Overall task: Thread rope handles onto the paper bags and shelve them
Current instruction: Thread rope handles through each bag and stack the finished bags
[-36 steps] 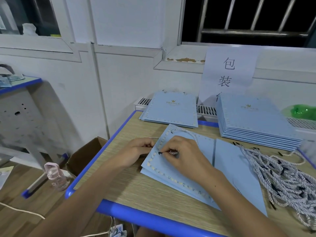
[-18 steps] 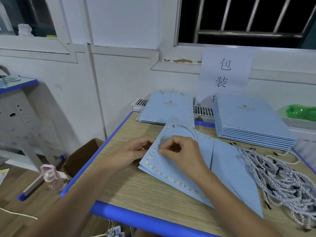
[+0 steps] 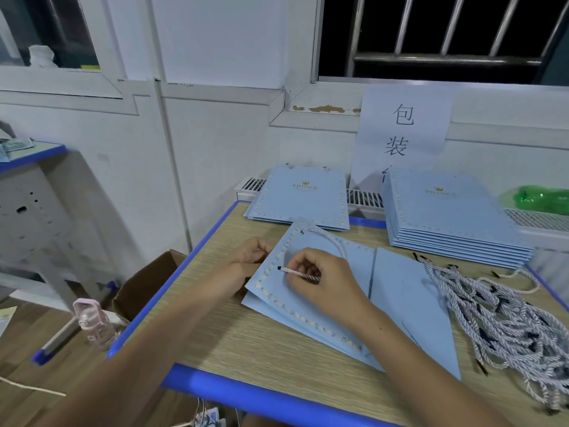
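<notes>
A flat light-blue paper bag (image 3: 311, 309) with a dotted border lies on the wooden table (image 3: 261, 349) in front of me. My right hand (image 3: 323, 278) rests on it and pinches a white-and-grey rope handle (image 3: 300, 272) near its black tip, which points left toward the bag's top edge. The rope loops back over the bag to a hole at the far corner. My left hand (image 3: 246, 260) grips the bag's left edge with curled fingers.
A thin pile of bags (image 3: 300, 198) and a taller stack (image 3: 449, 220) sit at the table's back. A bundle of loose rope handles (image 3: 505, 325) lies at the right. A cardboard box (image 3: 147, 285) and a pink bottle (image 3: 92, 322) stand on the floor at the left.
My right hand has drawn the rope's black tip back out, so that a short length shows left of the fingers. The left hand stays on the bag's edge.
</notes>
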`<move>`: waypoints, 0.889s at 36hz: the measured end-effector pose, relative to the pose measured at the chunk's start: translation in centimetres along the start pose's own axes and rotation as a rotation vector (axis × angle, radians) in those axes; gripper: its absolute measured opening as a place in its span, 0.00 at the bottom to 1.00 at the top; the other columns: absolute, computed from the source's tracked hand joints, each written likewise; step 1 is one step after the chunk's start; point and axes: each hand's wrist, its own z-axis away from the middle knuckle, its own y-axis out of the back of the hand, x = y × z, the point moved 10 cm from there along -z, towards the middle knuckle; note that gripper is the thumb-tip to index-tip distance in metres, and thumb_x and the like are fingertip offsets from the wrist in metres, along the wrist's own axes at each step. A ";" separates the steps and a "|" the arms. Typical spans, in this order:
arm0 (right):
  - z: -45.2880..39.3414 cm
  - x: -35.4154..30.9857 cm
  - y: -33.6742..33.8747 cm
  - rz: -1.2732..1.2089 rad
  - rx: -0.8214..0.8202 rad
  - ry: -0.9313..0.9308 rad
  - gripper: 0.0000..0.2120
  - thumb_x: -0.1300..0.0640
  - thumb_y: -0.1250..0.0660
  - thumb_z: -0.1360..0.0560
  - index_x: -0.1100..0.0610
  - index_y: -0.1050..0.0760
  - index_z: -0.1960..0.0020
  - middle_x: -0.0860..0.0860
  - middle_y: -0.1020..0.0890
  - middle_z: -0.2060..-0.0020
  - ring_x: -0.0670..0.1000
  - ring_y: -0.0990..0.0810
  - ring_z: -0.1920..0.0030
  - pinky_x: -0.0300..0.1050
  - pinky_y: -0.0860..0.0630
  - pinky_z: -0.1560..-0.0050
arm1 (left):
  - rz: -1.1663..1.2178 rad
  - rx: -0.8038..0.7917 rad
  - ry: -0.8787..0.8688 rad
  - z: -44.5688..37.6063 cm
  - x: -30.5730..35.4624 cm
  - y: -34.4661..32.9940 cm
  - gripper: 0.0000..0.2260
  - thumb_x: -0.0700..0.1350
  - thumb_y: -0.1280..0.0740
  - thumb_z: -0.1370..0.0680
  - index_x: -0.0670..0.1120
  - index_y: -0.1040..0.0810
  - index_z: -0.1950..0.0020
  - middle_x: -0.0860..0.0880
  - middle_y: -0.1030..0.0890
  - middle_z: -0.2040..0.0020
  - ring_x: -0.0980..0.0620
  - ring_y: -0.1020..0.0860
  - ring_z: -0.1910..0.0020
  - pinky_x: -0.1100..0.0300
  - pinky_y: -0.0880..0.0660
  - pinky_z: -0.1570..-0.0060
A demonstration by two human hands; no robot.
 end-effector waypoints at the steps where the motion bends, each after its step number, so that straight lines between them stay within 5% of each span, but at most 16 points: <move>1: 0.0 0.1 -0.2 0.009 -0.011 0.003 0.04 0.62 0.31 0.28 0.54 0.22 0.59 0.47 0.22 0.66 0.41 0.26 0.64 0.33 0.30 0.61 | 0.029 0.009 0.010 0.0 -0.1 0.0 0.13 0.38 0.37 0.35 0.44 0.31 0.52 0.54 0.18 0.62 0.59 0.21 0.67 0.68 0.27 0.68; 6: 0.0 0.0 -0.8 0.073 -0.063 0.020 0.04 0.58 0.32 0.26 0.57 0.24 0.60 0.48 0.24 0.65 0.42 0.28 0.63 0.33 0.32 0.61 | 0.168 0.048 0.008 -0.3 -0.5 -0.1 0.14 0.36 0.39 0.34 0.48 0.38 0.53 0.51 0.18 0.66 0.57 0.24 0.74 0.67 0.29 0.74; 16: 0.2 0.1 -1.7 0.101 -0.099 0.036 0.09 0.56 0.37 0.23 0.56 0.27 0.61 0.45 0.26 0.66 0.42 0.29 0.64 0.34 0.34 0.63 | -0.127 0.104 -0.016 -0.2 -0.8 0.8 0.10 0.36 0.43 0.18 0.52 0.39 0.48 0.45 0.19 0.54 0.54 0.26 0.70 0.66 0.29 0.70; 21: 0.1 0.6 -1.4 -0.015 -0.077 -0.055 0.09 0.54 0.38 0.21 0.55 0.24 0.58 0.45 0.24 0.66 0.42 0.28 0.66 0.36 0.32 0.61 | -0.067 0.249 0.020 0.1 -1.2 1.8 0.11 0.39 0.38 0.20 0.51 0.39 0.46 0.52 0.16 0.61 0.54 0.23 0.71 0.62 0.27 0.68; 25: 0.2 1.0 -1.2 -0.101 -0.062 -0.118 0.10 0.54 0.39 0.21 0.57 0.22 0.56 0.53 0.18 0.57 0.54 0.21 0.53 0.50 0.26 0.48 | -0.023 0.361 0.090 0.3 -1.8 2.9 0.11 0.43 0.32 0.23 0.49 0.32 0.46 0.50 0.16 0.59 0.51 0.21 0.65 0.59 0.26 0.65; 28: 0.2 1.1 -1.2 -0.105 -0.060 -0.129 0.09 0.55 0.38 0.22 0.57 0.22 0.55 0.53 0.18 0.57 0.55 0.21 0.52 0.52 0.26 0.46 | -0.061 0.338 0.059 0.2 -1.2 2.6 0.05 0.44 0.32 0.23 0.44 0.23 0.50 0.43 0.17 0.56 0.46 0.21 0.60 0.54 0.26 0.60; 32: 0.1 1.1 -1.1 -0.123 -0.040 -0.129 0.09 0.54 0.38 0.22 0.56 0.22 0.56 0.56 0.19 0.57 0.56 0.21 0.53 0.54 0.26 0.46 | -0.057 0.286 0.047 0.2 -1.0 2.0 0.09 0.47 0.33 0.23 0.43 0.17 0.56 0.41 0.17 0.59 0.46 0.21 0.62 0.56 0.26 0.60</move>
